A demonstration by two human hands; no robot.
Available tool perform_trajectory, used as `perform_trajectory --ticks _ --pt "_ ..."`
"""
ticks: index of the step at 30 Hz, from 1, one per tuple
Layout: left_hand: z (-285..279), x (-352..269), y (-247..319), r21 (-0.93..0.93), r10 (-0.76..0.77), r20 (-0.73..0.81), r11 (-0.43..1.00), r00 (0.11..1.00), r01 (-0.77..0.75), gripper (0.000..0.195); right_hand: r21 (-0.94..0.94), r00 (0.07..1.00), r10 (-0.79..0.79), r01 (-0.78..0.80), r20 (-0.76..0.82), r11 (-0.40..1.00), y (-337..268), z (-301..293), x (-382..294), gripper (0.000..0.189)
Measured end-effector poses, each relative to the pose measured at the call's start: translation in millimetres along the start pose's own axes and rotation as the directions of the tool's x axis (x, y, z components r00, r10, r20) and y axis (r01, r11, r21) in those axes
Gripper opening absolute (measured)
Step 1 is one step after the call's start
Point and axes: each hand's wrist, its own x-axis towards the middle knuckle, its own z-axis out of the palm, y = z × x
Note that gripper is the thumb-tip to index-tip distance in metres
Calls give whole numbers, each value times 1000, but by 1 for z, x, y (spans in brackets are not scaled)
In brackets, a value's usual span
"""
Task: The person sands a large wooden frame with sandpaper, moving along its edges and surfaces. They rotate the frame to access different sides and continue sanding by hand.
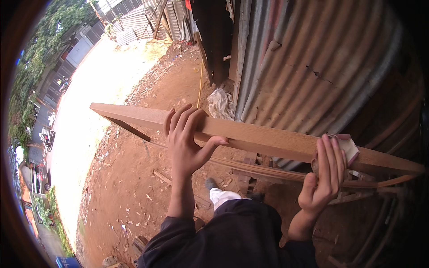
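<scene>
A long planed wooden beam point(254, 134) stretches across the view before me, its far-left end over the bright ground. My left hand point(187, 140) grips it left of centre, fingers over the top and thumb along the near side. Toward the right end, my right hand point(325, 177) lies flat against the beam, holding a folded piece of what looks like sandpaper point(349, 148). The sandpaper has a pale backing and a dark red edge; its middle is hidden under my fingers. Below the beam runs a thinner wooden rail point(258, 168), which converges with it at both ends.
A rusty corrugated metal sheet wall point(301, 73) stands close beyond the beam at right. A crumpled white cloth point(221, 103) lies at its foot. Wood offcuts point(162, 177) and chips are scattered over the dirt ground point(134, 187). Parked motorbikes point(49, 140) line the road at left.
</scene>
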Motion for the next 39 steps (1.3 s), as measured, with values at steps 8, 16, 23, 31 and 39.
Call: perform_trajectory --ticks 8,16,23,31,39 --pt "-3 6 9 -38 -16 -47 999 999 14 68 199 969 -190 158 157 967 -65 33 25 65" --pt "-12 8 55 -222 487 156 865 859 -450 44 483 981 -146 67 129 873 -54 27 30 52" --pt "-7 4 80 -147 505 176 862 845 -485 56 867 989 134 -116 58 485 -43 16 40 59" --pt "25 17 109 160 467 223 848 856 -505 79 213 936 332 -350 116 912 22 19 94 55" --pt "46 30 108 -55 458 90 889 884 -455 64 138 839 436 -498 325 856 13 13 100 55"
